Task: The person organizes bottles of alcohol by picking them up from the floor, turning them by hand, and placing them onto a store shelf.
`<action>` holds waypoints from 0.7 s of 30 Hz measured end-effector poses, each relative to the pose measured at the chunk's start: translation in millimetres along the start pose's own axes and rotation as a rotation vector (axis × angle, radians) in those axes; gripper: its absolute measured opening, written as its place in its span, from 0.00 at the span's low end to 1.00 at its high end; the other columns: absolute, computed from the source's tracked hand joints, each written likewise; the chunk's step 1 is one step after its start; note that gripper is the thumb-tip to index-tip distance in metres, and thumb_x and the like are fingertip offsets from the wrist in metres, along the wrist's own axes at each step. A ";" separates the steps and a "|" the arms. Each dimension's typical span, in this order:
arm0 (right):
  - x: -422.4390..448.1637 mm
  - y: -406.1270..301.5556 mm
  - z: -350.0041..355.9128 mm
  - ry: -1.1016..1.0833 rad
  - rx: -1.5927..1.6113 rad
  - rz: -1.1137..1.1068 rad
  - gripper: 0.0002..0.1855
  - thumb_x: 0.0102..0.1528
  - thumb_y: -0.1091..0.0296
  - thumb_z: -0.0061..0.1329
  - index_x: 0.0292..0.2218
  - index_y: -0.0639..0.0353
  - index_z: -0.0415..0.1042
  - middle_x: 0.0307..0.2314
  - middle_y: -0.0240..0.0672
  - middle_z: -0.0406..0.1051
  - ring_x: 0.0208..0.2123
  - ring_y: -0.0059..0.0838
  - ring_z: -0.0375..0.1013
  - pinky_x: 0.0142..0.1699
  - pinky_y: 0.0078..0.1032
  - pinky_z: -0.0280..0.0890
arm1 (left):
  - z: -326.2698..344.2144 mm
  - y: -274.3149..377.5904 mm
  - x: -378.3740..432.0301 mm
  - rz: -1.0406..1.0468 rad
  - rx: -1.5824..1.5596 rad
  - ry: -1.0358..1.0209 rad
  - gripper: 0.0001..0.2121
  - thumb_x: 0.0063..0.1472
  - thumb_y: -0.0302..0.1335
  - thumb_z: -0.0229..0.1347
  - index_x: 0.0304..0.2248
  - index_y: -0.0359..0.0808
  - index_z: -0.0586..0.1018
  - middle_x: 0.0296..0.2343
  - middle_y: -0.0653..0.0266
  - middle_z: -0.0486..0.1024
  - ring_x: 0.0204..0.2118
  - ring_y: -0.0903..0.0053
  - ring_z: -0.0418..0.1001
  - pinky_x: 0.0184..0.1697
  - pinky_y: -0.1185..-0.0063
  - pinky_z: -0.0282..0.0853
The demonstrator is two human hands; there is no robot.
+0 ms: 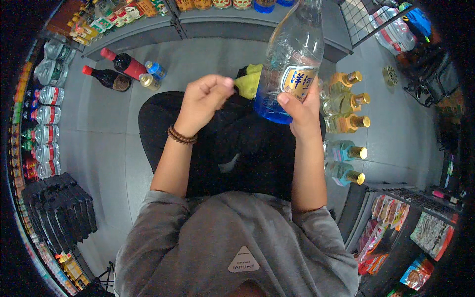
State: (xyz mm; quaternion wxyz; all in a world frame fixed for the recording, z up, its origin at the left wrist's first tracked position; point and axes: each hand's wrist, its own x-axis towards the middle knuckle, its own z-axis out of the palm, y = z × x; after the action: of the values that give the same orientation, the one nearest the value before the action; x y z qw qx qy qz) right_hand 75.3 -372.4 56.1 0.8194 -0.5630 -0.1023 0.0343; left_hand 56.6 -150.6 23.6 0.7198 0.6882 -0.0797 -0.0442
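My right hand (304, 107) grips a large clear glass bottle (293, 55) by its lower part; its base is blue, its label bears writing, and the neck's top runs out of view. My left hand (207, 100) is raised to the left of the bottle, thumb and index fingertip together. Those fingertips overlap the edge of a yellow-green cloth (249, 81), and whether they pinch it I cannot tell. Part of the cloth is hidden behind the bottle. Both hands are above my lap, in black trousers.
Several gold-capped bottles (347, 102) stand along the right on the grey tiled floor (111, 148). Two dark, red-topped bottles (128, 65) and two small ones are at the upper left. A shelf (222, 28) with bottles crosses the top; water bottles (48, 115) line the left.
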 end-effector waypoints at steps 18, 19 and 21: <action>-12.4 14.2 26.5 0.059 -0.514 -0.198 0.49 0.33 0.69 0.61 0.52 0.64 0.48 0.43 0.46 0.63 0.45 0.36 0.66 0.49 0.29 0.62 | 38.4 32.1 5.5 0.074 -0.764 0.045 0.33 0.61 0.49 0.34 0.56 0.30 0.53 0.51 0.51 0.60 0.53 0.65 0.59 0.56 0.69 0.53; -12.7 14.1 25.9 0.038 -0.535 -0.197 0.49 0.34 0.71 0.61 0.53 0.66 0.45 0.44 0.44 0.61 0.45 0.33 0.65 0.49 0.28 0.62 | 37.9 31.6 5.1 0.061 -0.759 0.049 0.33 0.61 0.50 0.34 0.56 0.30 0.53 0.51 0.50 0.60 0.53 0.64 0.59 0.56 0.69 0.53; -13.2 14.6 24.7 0.014 -0.553 -0.194 0.50 0.35 0.73 0.61 0.54 0.67 0.43 0.45 0.43 0.60 0.46 0.30 0.64 0.50 0.27 0.61 | 33.8 30.7 6.0 0.051 -0.803 0.024 0.33 0.61 0.50 0.34 0.56 0.30 0.53 0.52 0.50 0.59 0.54 0.64 0.59 0.56 0.68 0.53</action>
State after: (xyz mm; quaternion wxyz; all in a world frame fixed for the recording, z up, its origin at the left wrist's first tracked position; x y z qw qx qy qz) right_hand 58.2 -346.8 49.3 0.6350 -0.7527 -0.1556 -0.0773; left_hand 55.2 -183.4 55.9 0.9332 0.3505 -0.0647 -0.0459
